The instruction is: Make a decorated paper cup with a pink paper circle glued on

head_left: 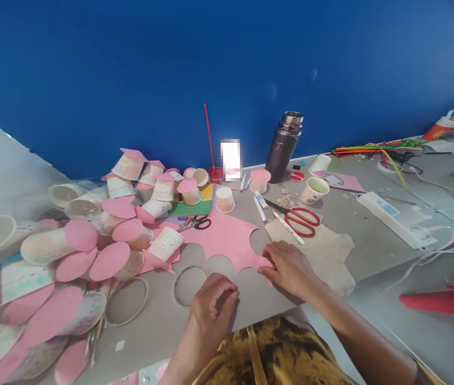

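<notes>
A pink paper sheet [227,235] with scalloped cut-outs along its edges lies flat in front of me. My right hand [291,267] has its thumb and fingers closed at the sheet's right corner. Nearer the table's front edge, my left hand [214,302] is curled, thumb close to the fingertips; whatever it may hold is hidden. Beside it lies a pale ring [175,289]. Red-handled scissors [302,222] and a marker [288,228] rest on a beige cloth [331,254] past my right hand. Small black-handled scissors [200,222] lie at the sheet's left edge.
Decorated paper cups with pink discs [116,262] crowd the left side. A dark thermos [284,149] without a lid stands at the back by a blue partition [170,64]. A green-patterned cup [315,190], a power strip [391,219] with cables, and coloured pipe cleaners [371,151] are on the right.
</notes>
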`<state>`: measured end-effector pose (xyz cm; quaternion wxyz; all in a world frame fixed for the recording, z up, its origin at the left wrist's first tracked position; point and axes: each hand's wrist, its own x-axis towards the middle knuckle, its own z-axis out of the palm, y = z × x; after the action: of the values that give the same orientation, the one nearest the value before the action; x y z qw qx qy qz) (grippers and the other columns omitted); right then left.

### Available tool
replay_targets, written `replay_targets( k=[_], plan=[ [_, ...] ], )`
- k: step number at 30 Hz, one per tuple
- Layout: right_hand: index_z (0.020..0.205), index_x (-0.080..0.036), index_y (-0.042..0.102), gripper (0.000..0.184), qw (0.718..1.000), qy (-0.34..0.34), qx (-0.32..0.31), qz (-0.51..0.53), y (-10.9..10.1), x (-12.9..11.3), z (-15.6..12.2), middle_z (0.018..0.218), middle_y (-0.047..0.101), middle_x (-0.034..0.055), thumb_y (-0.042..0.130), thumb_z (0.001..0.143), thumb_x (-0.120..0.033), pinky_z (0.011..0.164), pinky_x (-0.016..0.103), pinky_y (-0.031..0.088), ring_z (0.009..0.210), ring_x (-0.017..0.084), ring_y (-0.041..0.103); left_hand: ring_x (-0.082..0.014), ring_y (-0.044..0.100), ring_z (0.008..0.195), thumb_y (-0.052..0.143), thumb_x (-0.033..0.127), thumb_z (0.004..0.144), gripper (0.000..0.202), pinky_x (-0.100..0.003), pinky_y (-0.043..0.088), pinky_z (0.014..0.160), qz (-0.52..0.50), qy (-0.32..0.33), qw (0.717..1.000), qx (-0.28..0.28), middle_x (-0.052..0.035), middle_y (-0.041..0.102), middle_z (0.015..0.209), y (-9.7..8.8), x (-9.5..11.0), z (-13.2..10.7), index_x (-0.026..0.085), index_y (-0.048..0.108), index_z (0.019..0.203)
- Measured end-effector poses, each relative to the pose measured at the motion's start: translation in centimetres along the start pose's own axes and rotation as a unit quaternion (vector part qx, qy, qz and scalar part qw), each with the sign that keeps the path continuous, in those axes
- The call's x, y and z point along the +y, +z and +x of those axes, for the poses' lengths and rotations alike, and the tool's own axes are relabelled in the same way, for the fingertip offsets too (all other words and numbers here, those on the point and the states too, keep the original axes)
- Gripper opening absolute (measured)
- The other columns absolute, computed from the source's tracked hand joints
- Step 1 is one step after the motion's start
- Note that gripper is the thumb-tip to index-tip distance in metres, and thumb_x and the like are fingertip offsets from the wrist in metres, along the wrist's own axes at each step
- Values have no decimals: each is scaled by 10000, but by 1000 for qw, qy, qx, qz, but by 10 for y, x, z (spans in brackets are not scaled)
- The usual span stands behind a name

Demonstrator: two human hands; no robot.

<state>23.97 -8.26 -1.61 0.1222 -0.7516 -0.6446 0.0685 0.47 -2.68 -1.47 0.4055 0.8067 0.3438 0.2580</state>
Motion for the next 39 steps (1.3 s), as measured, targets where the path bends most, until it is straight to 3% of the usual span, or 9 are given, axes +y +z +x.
replay_targets(
  k=[4, 7, 11, 16, 21, 27, 31, 36, 39],
  plan=[
    [743, -217, 596, 180, 998, 20, -23, 53, -9, -3, 10, 751, 667, 33, 742, 842, -247, 636, 311, 390, 732, 217, 615, -218, 684, 841, 600, 421, 897, 251, -333, 578, 772, -153, -175, 972, 37, -71, 725, 894, -7, -4, -19, 215, 727, 832],
    [733, -221, 568, 181, 984, 25, -23, 174, -14, -7, 15, 707, 640, -21, 682, 868, -257, 595, 275, 377, 656, 165, 581, -214, 700, 812, 633, 447, 857, 269, -337, 600, 780, -226, -240, 942, 61, -71, 751, 882, -7, -7, -23, 202, 744, 848],
    [700, -221, 526, 252, 941, 21, -34, 337, -11, -8, 16, 636, 558, -53, 633, 891, -345, 529, 252, 360, 565, 131, 496, -232, 722, 900, 596, 386, 891, 228, -343, 611, 801, -141, -149, 975, 87, -83, 765, 960, -20, -2, -9, 223, 754, 871],
    [692, -217, 505, 328, 899, 51, -54, 432, 4, 8, 7, 609, 441, -60, 653, 878, -442, 527, 256, 332, 557, 122, 401, -270, 687, 1164, 470, 325, 979, 303, -462, 558, 1012, 53, -67, 994, 70, -119, 735, 1225, -47, 1, 48, 220, 715, 1123],
    [690, -221, 518, 350, 899, 87, -53, 426, 16, 30, -11, 634, 450, -43, 640, 868, -497, 542, 273, 336, 591, 144, 414, -279, 681, 1161, 437, 145, 942, 288, -502, 521, 1049, 190, -31, 981, -3, -156, 742, 1189, -48, -25, 98, 162, 696, 1067],
    [699, -222, 509, 354, 903, 128, -86, 400, 3, 47, -36, 654, 421, -44, 627, 892, -495, 541, 270, 299, 599, 139, 380, -293, 641, 1210, 441, 102, 924, 256, -516, 490, 1088, 269, -9, 962, 46, -173, 719, 1173, -46, -52, 104, 159, 685, 973],
    [693, -213, 521, 373, 901, 136, -89, 402, -25, 59, -53, 657, 441, -39, 677, 871, -502, 548, 256, 321, 616, 135, 393, -322, 612, 1261, 405, 105, 929, 294, -539, 464, 1106, 268, -24, 961, 57, -202, 711, 1188, -51, -50, 107, 147, 695, 934],
    [691, -208, 518, 444, 889, 171, -15, 424, -54, 55, -63, 641, 396, -46, 680, 867, -582, 535, 253, 281, 592, 120, 336, -318, 669, 1150, 504, 293, 949, 265, -485, 507, 1033, 88, -75, 989, 93, -153, 737, 1174, -60, -6, 68, 166, 725, 1022],
    [721, -206, 538, 441, 846, 187, 20, 499, -54, 39, -61, 611, 375, -55, 714, 841, -592, 515, 253, 225, 568, 112, 306, -271, 726, 782, 541, 551, 949, 458, -405, 574, 775, -185, -211, 958, -67, -138, 763, 898, -48, 20, 30, 151, 743, 850]
  ],
)
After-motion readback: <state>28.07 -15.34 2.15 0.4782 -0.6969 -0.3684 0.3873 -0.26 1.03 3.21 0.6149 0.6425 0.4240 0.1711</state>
